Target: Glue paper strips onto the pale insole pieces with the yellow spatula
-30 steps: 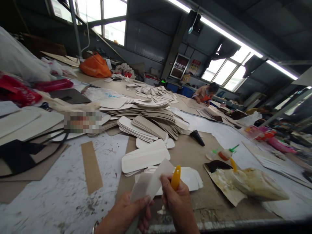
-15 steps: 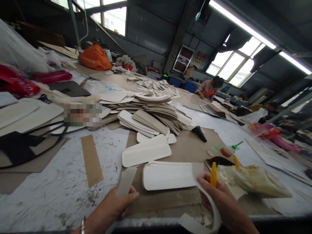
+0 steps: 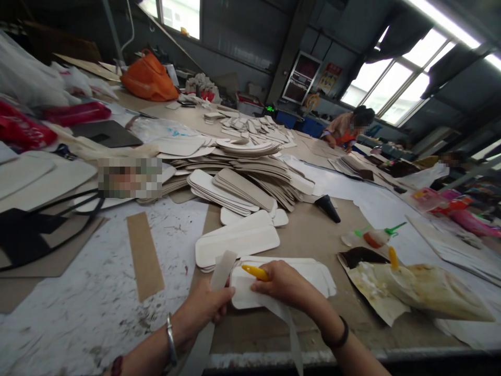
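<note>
Bench point(image 3: 105, 318) near edge: left hand point(image 3: 213, 302) grips pale strip point(image 3: 224, 269), right hand point(image 3: 287, 284) yellow handle point(image 3: 254, 272) plus strip, apparently not laid down yet.

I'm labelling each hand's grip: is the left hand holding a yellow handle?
No, the left hand holds a pale strip, while a yellow handle sticks out of the right hand.

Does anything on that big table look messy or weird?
Yes: to the right of the right hand, pale, pasty-looking stuff is smeared beside a stained, crumpled bag, as if spilled or scraped there. Also, dark smudges dot the white table covering on the left, so it looks dirty.
</note>
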`<state>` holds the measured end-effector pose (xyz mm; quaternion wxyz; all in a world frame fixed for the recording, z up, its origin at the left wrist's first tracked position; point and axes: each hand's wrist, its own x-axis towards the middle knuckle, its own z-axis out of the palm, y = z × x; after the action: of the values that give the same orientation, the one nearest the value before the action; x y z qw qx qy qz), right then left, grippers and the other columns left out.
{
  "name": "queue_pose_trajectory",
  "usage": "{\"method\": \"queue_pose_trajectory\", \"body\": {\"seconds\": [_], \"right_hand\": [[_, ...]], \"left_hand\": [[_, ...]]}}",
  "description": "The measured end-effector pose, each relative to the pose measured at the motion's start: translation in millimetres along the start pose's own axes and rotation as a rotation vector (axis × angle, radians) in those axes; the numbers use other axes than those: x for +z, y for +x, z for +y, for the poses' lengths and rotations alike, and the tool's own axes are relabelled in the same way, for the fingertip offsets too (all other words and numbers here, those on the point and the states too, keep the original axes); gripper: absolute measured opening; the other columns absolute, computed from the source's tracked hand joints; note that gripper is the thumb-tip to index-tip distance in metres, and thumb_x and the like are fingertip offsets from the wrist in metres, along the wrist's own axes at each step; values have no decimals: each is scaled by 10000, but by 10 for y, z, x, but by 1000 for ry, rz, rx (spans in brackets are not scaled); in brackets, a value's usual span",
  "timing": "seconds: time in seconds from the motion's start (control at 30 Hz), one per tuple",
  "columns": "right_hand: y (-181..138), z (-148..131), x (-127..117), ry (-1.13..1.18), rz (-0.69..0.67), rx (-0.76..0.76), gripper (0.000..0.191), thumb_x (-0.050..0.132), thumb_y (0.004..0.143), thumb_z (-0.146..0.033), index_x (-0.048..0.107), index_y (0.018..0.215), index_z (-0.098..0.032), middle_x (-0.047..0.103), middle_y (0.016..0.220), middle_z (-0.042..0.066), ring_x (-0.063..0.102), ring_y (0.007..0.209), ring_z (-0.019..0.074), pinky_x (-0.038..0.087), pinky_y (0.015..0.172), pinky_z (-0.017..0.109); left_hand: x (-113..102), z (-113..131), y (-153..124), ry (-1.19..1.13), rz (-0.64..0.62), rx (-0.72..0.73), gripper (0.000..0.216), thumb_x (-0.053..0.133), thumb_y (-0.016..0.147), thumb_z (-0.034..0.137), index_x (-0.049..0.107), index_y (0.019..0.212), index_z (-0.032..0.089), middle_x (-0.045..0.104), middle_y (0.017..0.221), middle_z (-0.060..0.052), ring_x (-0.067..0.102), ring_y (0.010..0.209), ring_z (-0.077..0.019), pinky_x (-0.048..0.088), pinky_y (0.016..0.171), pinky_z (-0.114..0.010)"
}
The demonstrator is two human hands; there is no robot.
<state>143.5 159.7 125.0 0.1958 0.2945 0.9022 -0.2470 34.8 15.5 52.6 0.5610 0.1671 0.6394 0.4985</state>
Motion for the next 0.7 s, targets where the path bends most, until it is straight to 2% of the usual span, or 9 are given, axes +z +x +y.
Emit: {"method": "queue_pose_trajectory", "body": {"seconds": [0.2,0.4,0.5,0.6,0.7], "right_hand": [[58,-42,-35,-178,-10,2,222,594,743,-384,686,808,-192,656,723,29,562,651,161,299,536,239],[85,-77,-18,-224,6,-15,243,569,756,-399,687,828,-200,681,773,48,599,699,186,309,546,250],[1,-49,-1,-242,23,-21,232,552,749,-375,679,827,-197,680,785,58,605,714,200,315,553,258],[-227,167,0,-197,38,24,203,526,748,-335,659,797,-189,670,785,55,600,725,204,338,580,263],[-519,553,-20,-19,111,98,206,463,794,-319,612,793,-177,647,787,38,584,737,178,372,631,255]], "left_hand": [[-3,34,-31,-30,-17,-3,346,578,592,473,497,708,157,458,419,66,364,379,-55,264,401,-184],[39,47,20,-9,22,-22,380,601,583,520,511,656,158,437,400,58,349,372,-61,262,394,-192],[66,31,58,3,72,-29,333,600,560,472,490,668,177,399,369,74,331,365,-72,249,386,-201],[67,34,40,-2,90,3,292,574,597,443,473,685,184,381,378,83,319,375,-73,234,399,-203],[53,43,2,2,97,28,284,564,609,443,445,645,188,383,394,77,316,388,-68,221,418,-204]]}}
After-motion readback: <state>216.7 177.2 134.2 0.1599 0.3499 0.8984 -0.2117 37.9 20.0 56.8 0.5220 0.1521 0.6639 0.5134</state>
